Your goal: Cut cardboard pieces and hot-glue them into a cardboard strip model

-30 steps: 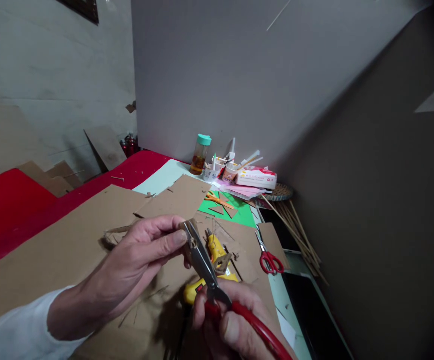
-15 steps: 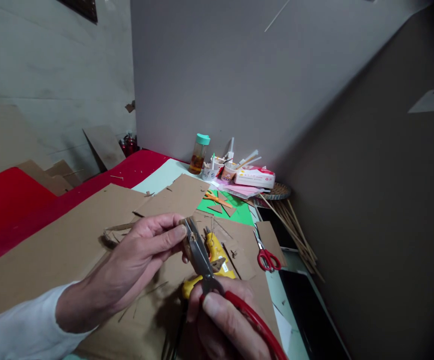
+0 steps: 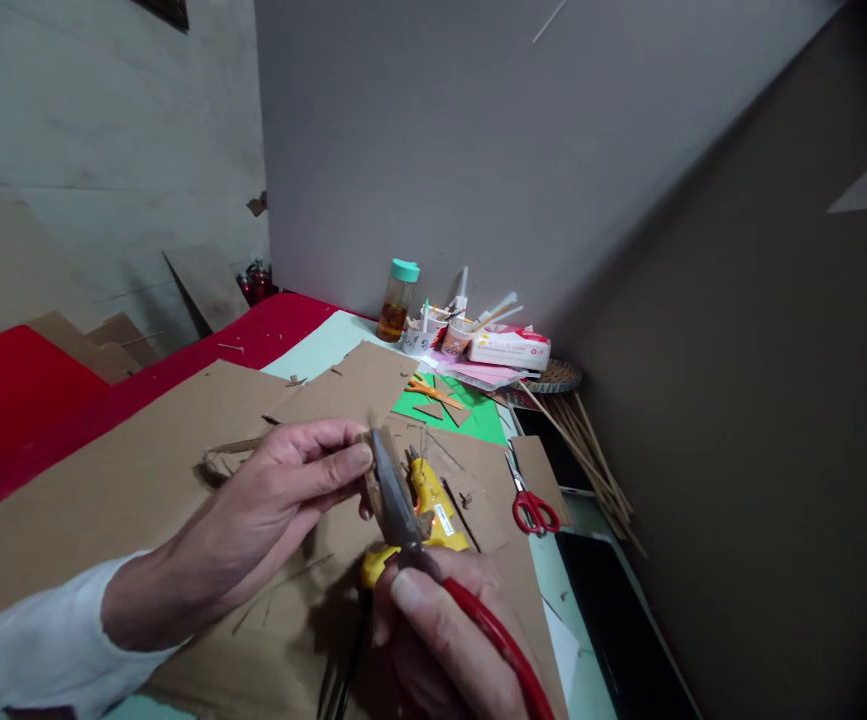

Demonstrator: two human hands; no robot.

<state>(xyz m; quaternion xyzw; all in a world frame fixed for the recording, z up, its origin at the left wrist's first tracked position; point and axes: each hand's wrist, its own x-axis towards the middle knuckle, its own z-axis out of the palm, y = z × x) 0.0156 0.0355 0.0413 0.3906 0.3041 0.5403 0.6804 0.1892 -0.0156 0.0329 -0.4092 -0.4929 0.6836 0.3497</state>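
- The view has tilted down a little since half a second ago; the clutter at the wall sits higher in view.
- My left hand (image 3: 268, 510) still pinches a small cardboard piece (image 3: 368, 470) between thumb and fingertips, above the brown cardboard sheet (image 3: 103, 480).
- My right hand (image 3: 440, 640) stays wrapped around the red-handled shears (image 3: 403, 515), whose blades now look closed beside the piece.
- The yellow glue gun (image 3: 433, 505) lies just behind.
- The amber bottle (image 3: 397, 300) stands capped; the paper cups (image 3: 440, 338) hold sticks.
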